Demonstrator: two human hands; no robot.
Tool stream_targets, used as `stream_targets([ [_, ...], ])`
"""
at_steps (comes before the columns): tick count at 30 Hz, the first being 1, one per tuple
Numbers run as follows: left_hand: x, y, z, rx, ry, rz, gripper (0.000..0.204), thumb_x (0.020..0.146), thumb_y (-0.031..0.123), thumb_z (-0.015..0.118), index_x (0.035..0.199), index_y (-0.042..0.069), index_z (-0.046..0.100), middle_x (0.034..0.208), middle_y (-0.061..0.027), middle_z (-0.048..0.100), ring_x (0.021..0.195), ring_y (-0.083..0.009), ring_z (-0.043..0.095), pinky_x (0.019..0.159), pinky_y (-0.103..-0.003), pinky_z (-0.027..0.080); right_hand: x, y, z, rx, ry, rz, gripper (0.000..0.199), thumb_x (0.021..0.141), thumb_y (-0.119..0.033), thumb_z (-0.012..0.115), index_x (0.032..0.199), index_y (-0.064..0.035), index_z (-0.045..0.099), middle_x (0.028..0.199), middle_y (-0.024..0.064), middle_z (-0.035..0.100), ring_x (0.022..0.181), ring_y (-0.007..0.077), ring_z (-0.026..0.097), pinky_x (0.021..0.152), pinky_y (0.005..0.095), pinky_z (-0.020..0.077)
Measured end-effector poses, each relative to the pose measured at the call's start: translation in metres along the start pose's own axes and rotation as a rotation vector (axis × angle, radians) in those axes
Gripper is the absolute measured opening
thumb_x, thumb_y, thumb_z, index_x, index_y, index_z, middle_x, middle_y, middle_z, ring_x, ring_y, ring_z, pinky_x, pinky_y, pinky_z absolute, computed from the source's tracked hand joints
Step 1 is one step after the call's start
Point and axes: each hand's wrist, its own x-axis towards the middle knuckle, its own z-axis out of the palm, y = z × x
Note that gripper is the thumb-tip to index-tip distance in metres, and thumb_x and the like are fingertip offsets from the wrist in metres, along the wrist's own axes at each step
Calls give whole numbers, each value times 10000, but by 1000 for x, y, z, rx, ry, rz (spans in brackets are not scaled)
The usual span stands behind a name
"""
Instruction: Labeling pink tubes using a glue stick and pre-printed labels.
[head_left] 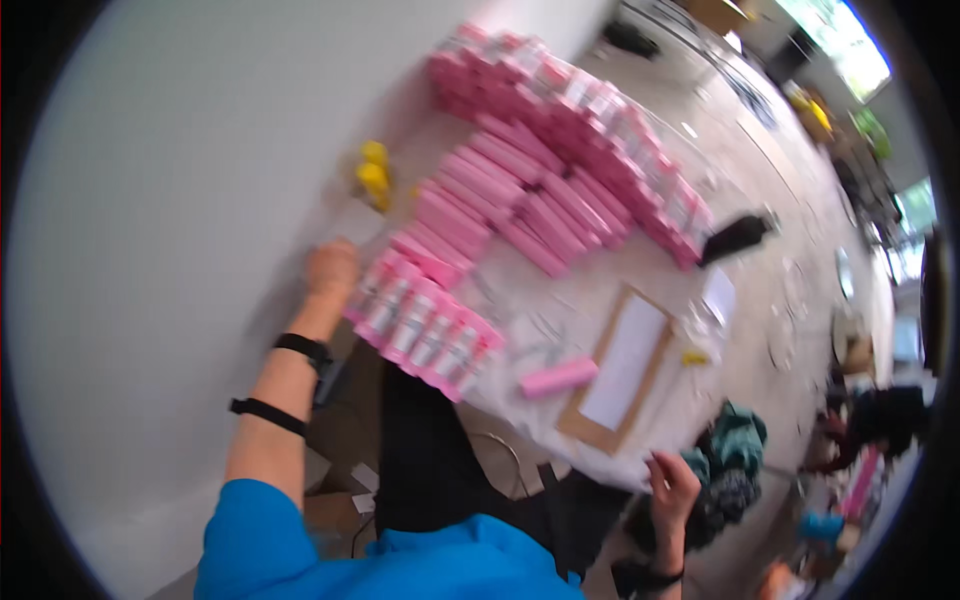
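Observation:
My left hand point(333, 268) is at the table's left end, close to the wall and beside a row of pink packages point(425, 325) with white and red fronts. Its fingers are blurred and turned away, so I cannot make out their pose. Off the table's near right edge, my right hand point(673, 487) hangs with loosely bent fingers and nothing visible in it. A single pink box point(558, 377) lies near the front edge, next to a brown cardboard piece point(592, 425) bearing a white sheet point(628, 358). Plain pink boxes point(478, 185) lie in rows mid-table.
Stacked pink packages point(590, 105) line the far side. Yellow objects point(374, 177) stand by the wall point(190, 250). A black bottle-shaped thing point(738, 238) and clear plastic point(700, 325) lie to the right. Dark and green cloth point(735, 445) is heaped beyond my right hand.

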Motion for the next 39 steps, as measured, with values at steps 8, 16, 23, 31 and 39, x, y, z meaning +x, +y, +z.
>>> stream_targets([
  [8, 0, 21, -25, -259, -119, 205, 257, 804, 291, 691, 939, 77, 734, 888, -163, 698, 823, -324, 677, 728, -428, 526, -28, -9, 10, -12, -24, 100, 124, 829, -9, 691, 952, 0, 688, 783, 103, 663, 611, 159, 614, 575, 259, 477],
  [16, -148, 161, -147, -969, -236, 460, 147, 889, 93, 630, 1012, 13, 639, 969, -94, 645, 864, -187, 622, 768, -315, 492, -8, -13, 85, 168, 175, 305, 145, 841, -63, 694, 974, -7, 681, 790, 114, 650, 592, 179, 606, 579, 285, 487],
  [23, -246, 277, -92, -645, -60, 869, 505, 694, 111, 771, 1132, 7, 542, 1086, -142, 560, 1028, -322, 545, 908, -409, 434, 3, -20, 99, -41, 236, -4, 162, 832, -8, 662, 990, -43, 660, 938, 111, 648, 680, 262, 653, 613, 336, 521],
  [31, -244, 295, -54, -433, -28, 874, 470, 691, 88, 726, 1110, -18, 542, 1065, -141, 567, 991, -298, 551, 880, -392, 449, -51, 20, 54, -129, 143, 176, 42, 833, -64, 677, 874, -57, 670, 754, 123, 637, 659, 297, 632, 597, 345, 500],
  [39, -249, 289, -103, -738, -37, 879, 432, 670, -21, 704, 1079, 2, 569, 1026, -160, 580, 953, -349, 571, 835, -416, 483, -230, 111, -23, -241, -28, 1397, 899, 883, -392, 661, 1490, 46, 164, 1410, 281, 434, 1271, 406, 461, 1013, 434, 422],
])
